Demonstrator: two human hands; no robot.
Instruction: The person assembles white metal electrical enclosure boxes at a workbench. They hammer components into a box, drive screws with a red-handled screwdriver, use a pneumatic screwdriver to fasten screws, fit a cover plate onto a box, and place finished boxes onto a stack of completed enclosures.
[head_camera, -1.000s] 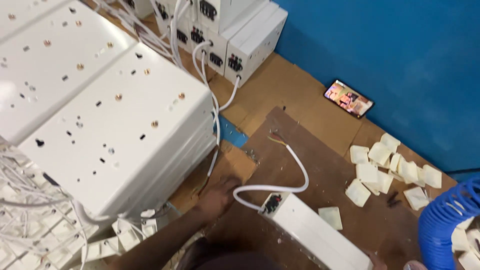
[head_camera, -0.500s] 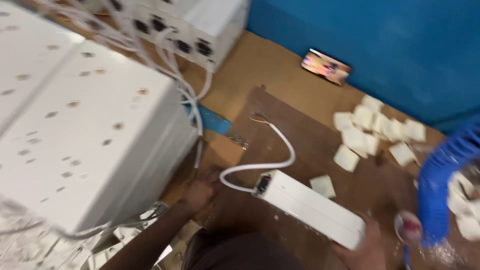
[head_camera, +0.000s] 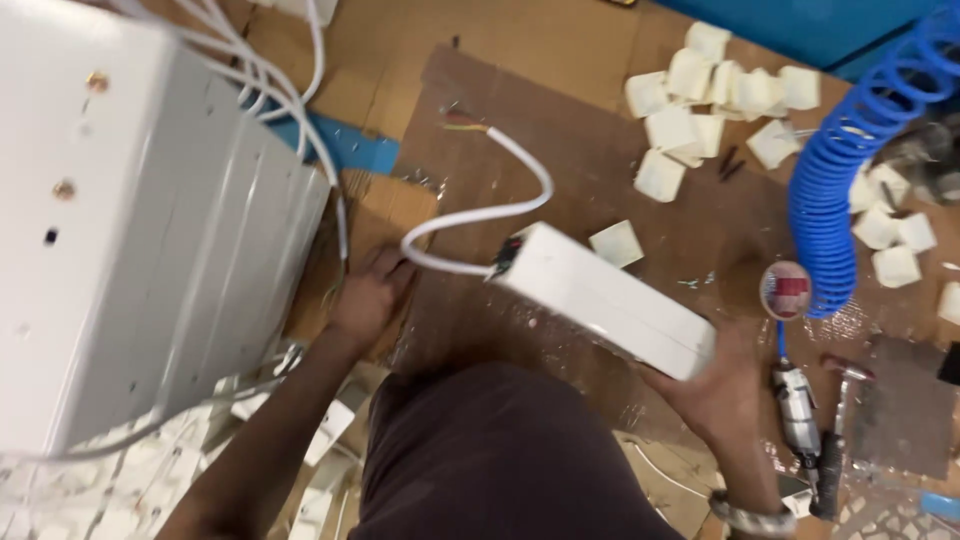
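Hands have shifted: your right hand (head_camera: 715, 390) has now lifted the long white box (head_camera: 605, 300) clear of the brown cardboard floor sheet (head_camera: 600, 150), fingers wrapped around its near end. A second ago it lay flat. Its white cable (head_camera: 500, 205) loops off the far end. Your left hand (head_camera: 370, 295) rests on the cardboard beside the stacked white casings (head_camera: 130, 230), fingers curled loosely, pinching nothing visible. Blue coiled hose (head_camera: 850, 160) lies right.

The right hand (head_camera: 715, 395) has lifted the white box (head_camera: 600, 300).
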